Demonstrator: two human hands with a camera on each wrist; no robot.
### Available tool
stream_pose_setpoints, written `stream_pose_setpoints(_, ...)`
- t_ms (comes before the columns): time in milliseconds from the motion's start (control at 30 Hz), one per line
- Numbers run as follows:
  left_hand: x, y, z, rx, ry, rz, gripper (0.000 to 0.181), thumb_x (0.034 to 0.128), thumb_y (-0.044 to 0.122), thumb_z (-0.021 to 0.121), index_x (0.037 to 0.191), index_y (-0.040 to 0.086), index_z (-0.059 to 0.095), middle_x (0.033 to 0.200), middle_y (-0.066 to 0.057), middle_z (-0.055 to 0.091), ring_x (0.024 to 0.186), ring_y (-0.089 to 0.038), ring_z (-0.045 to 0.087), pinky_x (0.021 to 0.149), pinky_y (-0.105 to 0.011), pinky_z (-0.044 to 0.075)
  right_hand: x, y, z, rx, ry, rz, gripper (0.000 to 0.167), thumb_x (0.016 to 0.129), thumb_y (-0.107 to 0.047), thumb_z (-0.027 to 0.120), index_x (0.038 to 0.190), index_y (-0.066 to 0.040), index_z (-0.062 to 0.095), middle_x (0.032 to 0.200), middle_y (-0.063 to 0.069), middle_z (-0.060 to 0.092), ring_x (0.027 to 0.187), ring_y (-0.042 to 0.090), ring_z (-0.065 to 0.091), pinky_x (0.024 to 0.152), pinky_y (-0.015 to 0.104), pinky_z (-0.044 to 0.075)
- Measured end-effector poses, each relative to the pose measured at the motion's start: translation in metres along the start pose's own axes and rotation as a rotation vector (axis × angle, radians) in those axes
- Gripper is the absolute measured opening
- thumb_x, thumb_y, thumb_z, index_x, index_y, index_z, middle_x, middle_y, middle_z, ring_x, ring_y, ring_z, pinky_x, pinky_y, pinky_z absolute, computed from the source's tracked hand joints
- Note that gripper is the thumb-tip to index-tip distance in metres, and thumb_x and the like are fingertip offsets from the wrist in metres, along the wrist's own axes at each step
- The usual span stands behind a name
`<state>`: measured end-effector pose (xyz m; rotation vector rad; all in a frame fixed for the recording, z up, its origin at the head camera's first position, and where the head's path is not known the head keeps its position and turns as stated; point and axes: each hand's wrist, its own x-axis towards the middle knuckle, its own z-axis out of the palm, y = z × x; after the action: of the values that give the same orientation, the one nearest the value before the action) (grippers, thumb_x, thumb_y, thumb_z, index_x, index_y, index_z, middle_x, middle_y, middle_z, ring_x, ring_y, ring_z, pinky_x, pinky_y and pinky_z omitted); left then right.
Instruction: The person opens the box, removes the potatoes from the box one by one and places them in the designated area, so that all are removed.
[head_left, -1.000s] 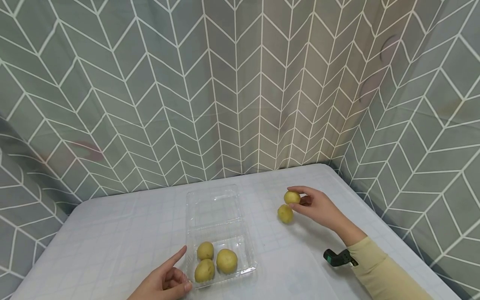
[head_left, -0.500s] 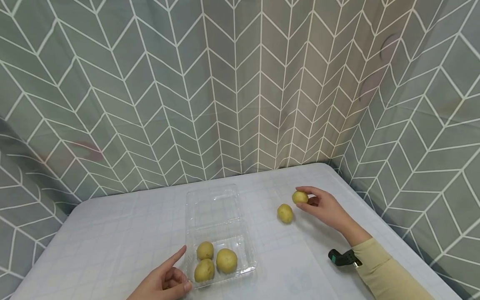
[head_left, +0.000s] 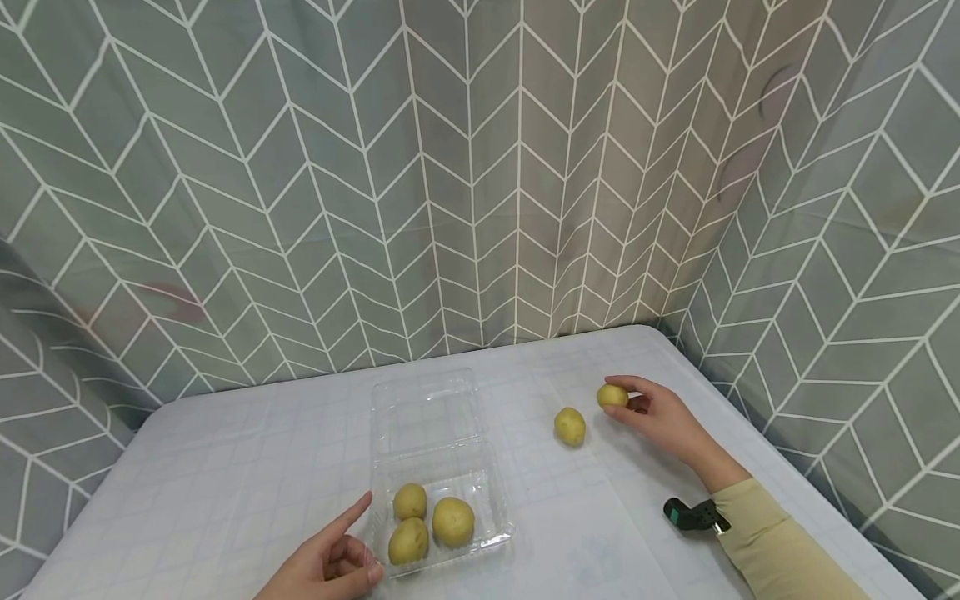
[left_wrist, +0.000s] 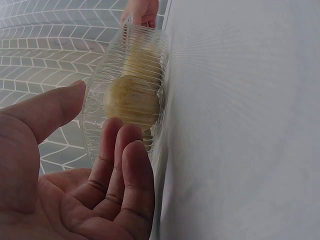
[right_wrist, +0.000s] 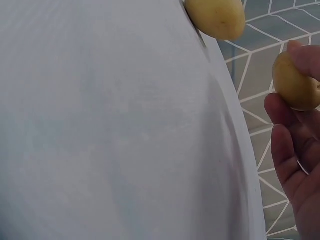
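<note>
My right hand (head_left: 663,421) pinches a small yellow potato (head_left: 611,396) between thumb and fingertips, above the right side of the table; the right wrist view shows the same potato (right_wrist: 295,85) held off the cloth. Left of it, another potato (head_left: 570,427) lies on the cloth. A clear plastic clamshell box (head_left: 491,508) stands with its lid (head_left: 427,408) laid back. Inside are three potatoes, the largest potato (head_left: 453,522) on the right. My left hand (head_left: 330,558) rests at the box's near left corner, thumb and loosely bent fingers by its wall (left_wrist: 92,120).
A white cloth covers the table (head_left: 225,475). Grey patterned curtains (head_left: 465,167) hang behind it and along both sides. A black wrist camera (head_left: 693,515) sticks out from the right sleeve (head_left: 780,542).
My right hand has carried its potato to the right, away from the potato on the cloth that it was close beside. My left hand, the box and its potatoes have stayed put.
</note>
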<state>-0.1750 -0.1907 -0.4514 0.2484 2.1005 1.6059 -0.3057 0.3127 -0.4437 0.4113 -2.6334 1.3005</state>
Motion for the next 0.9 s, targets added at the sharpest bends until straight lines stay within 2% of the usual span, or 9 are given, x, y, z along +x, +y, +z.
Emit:
stream_pose_setpoints(367,0.0,0.001,0.0,0.014,0.004,-0.01,0.093,0.0936,0.022,0.071,0.155,-0.006,0.007,0.092,-0.009,0.063,0.079,-0.023,0.06,0.069,-0.025,0.052,-0.001,0.012,0.0,-0.045,0.02,0.014,0.052,0.09,-0.028,0.076,0.133,-0.003,0.06,0.117,0.01,0.065,0.098,0.025,0.062,0.077,0.028,0.051)
stream_pose_setpoints(900,0.0,0.0,-0.001,0.006,-0.013,-0.007,0.092,0.0946,0.021,0.069,0.155,-0.005,0.005,0.093,-0.009,0.063,0.079,-0.022,0.061,0.07,-0.025,0.052,-0.005,0.026,0.002,-0.053,0.041,0.104,0.054,0.088,-0.034,0.077,0.132,-0.006,0.061,0.115,0.009,0.065,0.095,0.022,0.06,0.078,0.027,0.05)
